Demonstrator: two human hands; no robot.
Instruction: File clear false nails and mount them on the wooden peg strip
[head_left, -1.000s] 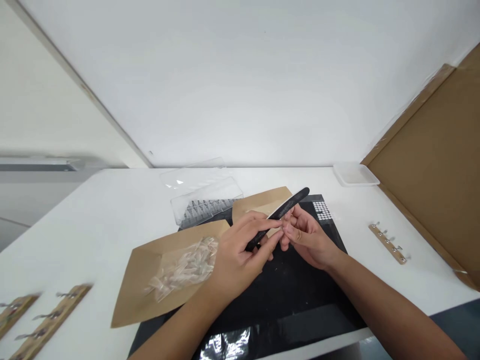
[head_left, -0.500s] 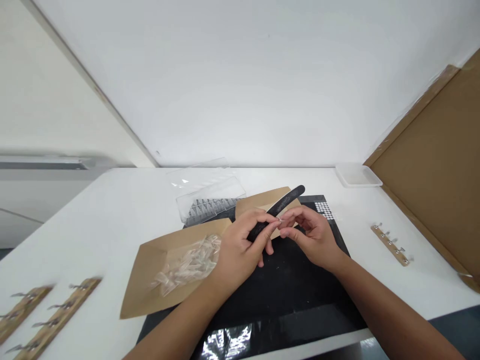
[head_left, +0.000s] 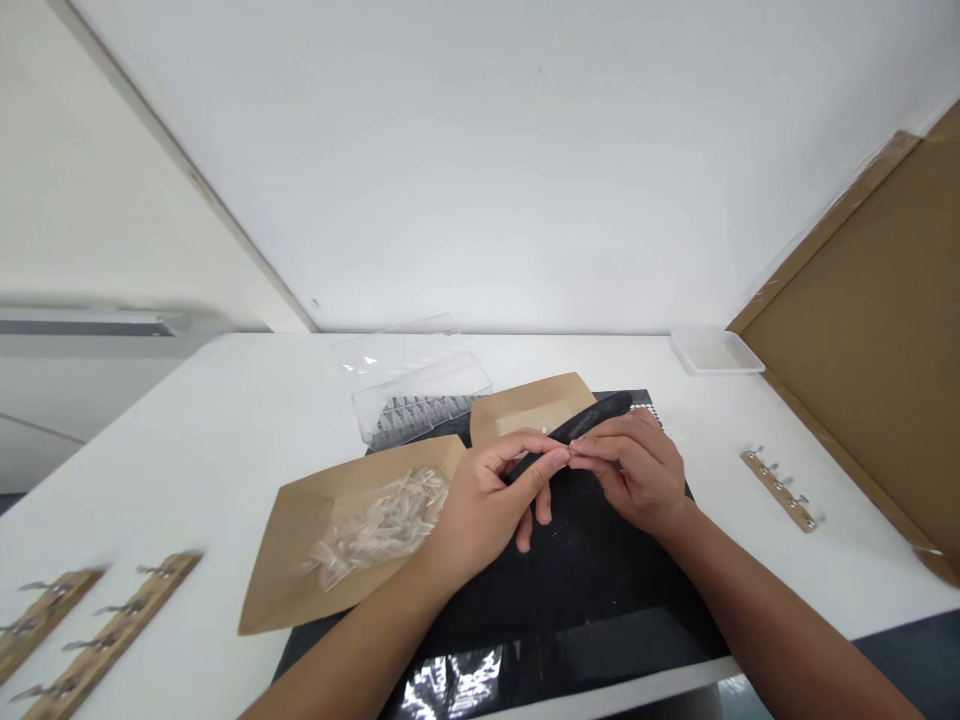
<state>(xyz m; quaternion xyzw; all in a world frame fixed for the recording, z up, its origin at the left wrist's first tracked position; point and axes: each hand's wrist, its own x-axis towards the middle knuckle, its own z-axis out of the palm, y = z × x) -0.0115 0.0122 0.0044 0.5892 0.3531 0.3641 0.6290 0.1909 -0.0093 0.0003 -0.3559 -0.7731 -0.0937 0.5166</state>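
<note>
Your left hand [head_left: 487, 510] is closed in a narrow grip around the lower part of a black nail file [head_left: 592, 420], its fingers curled over the file, while its thumb side faces your right hand. Your right hand [head_left: 636, 472] is also nearly closed, its fingertips [head_left: 581, 456] drawn together in a tight pinch against the file and meeting your left fingertips. Whatever that pinch holds is too small and too hidden to tell. The file lies slantwise across the gap between your hands, with its far end sticking out past your right hand, above a black mat [head_left: 570, 570]. Faint pale lettering shows on its face, but you cannot read it, and no other writing is legible. Beside your left hand, a kraft paper sheet [head_left: 300, 570] carries a clear bag of transparent nail tips [head_left: 382, 525], and a second kraft sheet [head_left: 525, 408] lies just past your hands. Farther off on the white table [head_left: 187, 470] sit a clear plastic box of nail tips [head_left: 420, 405], a shallow white tray [head_left: 716, 350], and wooden strips fitted with metal clips [head_left: 780, 490], with two more strips [head_left: 112, 630] at the near left.
</note>
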